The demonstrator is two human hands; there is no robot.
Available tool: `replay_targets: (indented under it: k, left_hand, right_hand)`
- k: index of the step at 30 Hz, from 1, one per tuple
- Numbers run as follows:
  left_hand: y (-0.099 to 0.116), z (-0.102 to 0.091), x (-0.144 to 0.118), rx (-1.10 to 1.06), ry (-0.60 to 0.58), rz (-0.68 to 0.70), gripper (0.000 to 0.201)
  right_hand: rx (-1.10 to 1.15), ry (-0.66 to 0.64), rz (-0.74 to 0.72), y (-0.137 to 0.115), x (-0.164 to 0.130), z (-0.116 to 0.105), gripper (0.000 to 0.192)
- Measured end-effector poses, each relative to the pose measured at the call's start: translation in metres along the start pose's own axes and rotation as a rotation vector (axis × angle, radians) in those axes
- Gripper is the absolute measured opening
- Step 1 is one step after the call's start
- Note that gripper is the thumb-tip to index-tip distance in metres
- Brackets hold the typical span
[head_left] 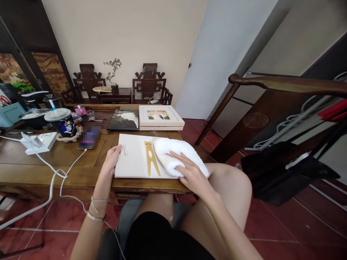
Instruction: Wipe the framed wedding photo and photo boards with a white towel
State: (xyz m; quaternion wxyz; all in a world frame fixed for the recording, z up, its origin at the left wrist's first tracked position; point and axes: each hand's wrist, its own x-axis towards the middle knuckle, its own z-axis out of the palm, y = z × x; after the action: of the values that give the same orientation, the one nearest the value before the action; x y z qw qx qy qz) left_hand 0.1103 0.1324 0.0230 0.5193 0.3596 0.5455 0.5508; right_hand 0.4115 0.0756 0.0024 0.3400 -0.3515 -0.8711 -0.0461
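Observation:
A flat white board (pixel 132 159) with small print and a gold figure (pixel 149 153) on it lies at the table's front edge. My left hand (pixel 112 159) grips the board's left edge, fingers closed round it. Over the board's right part lies a thick, fluffy white towel (pixel 173 150), folded into a wad. My right hand (pixel 189 171) presses on this towel, its fingers bent into the cloth and one partly tucked under a fold. The board's right end is hidden beneath the towel.
Behind the board lie a dark photo album (pixel 123 120) and a boxed picture frame (pixel 162 117). On the left are a phone (pixel 88 137) with a charging cable, a drink cup (pixel 61 121) and a power strip (pixel 45 142). A wooden chair (pixel 230 119) stands at the right.

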Motion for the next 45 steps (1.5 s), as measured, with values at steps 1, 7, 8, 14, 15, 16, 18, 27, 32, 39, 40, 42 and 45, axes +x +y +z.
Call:
replay_targets:
  k: [1,7,8,14,15,16,18,27,32,39,40,42,45]
  left_hand:
    - [0.001,0.000,-0.002,-0.007,-0.039,-0.015,0.028]
    - [0.004,-0.011,-0.006,0.301,-0.099,0.177,0.051]
    - [0.003,-0.014,-0.004,0.381,-0.083,0.234,0.048]
    - [0.000,-0.018,0.001,0.594,0.116,0.368,0.038]
    - [0.001,-0.016,-0.001,0.607,0.135,0.371,0.039]
    - [0.002,-0.015,-0.002,0.629,0.141,0.373,0.040]
    - [0.004,-0.014,-0.006,0.687,0.126,0.387,0.038]
    - [-0.003,-0.022,0.000,0.871,0.074,0.459,0.031]
    - [-0.013,-0.018,0.004,1.083,-0.066,0.643,0.036]
    - [-0.013,-0.013,0.004,1.362,-0.261,0.594,0.048]
    - [-0.013,-0.013,0.004,1.367,-0.263,0.592,0.049]
    - [-0.013,-0.014,0.005,1.368,-0.262,0.590,0.050]
    - [-0.016,-0.015,0.008,1.349,-0.248,0.601,0.049]
  right_hand:
    - [0.003,-0.005,0.014,0.000,0.001,0.001,0.042]
    - [0.022,-0.053,0.059,-0.002,0.013,0.012,0.046]
    - [0.023,-0.058,0.060,-0.002,0.014,0.014,0.047]
    - [0.012,-0.064,0.074,-0.002,0.019,0.021,0.048]
    - [0.007,-0.067,0.074,-0.002,0.020,0.022,0.048]
    - [0.004,-0.071,0.072,-0.003,0.020,0.022,0.049]
    - [0.002,-0.079,0.065,-0.003,0.020,0.023,0.049]
    - [-0.008,-0.101,0.054,-0.001,0.020,0.023,0.051]
    - [-0.010,-0.096,0.038,0.001,0.019,0.025,0.049]
    - [0.053,-0.103,0.049,0.002,0.018,0.022,0.052]
    - [0.058,-0.122,0.047,0.002,0.019,0.019,0.052]
    - [0.058,-0.173,0.041,0.005,0.022,0.013,0.051]
    - [0.047,-0.229,0.036,0.015,0.031,0.004,0.048]
